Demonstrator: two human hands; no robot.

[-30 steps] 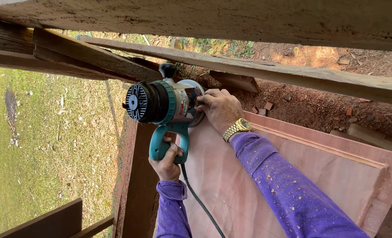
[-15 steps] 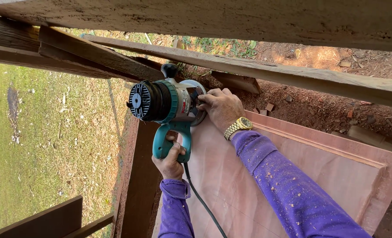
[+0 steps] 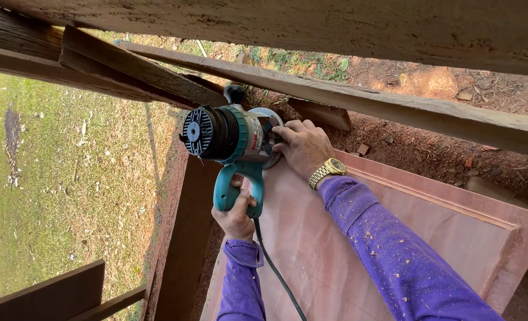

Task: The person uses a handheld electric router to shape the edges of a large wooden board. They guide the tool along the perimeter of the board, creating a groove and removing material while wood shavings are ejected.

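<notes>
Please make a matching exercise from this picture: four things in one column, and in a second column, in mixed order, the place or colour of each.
Things:
1. router
2. wristwatch
3. left hand
4. wooden panel

Descriptions:
A. gold-coloured, on the right wrist
B. reddish brown, lying flat under the tool
C. teal and black, with a black cord
D. gripping the teal handle from below

Pairs: 1-C, 2-A, 3-D, 4-B
</notes>
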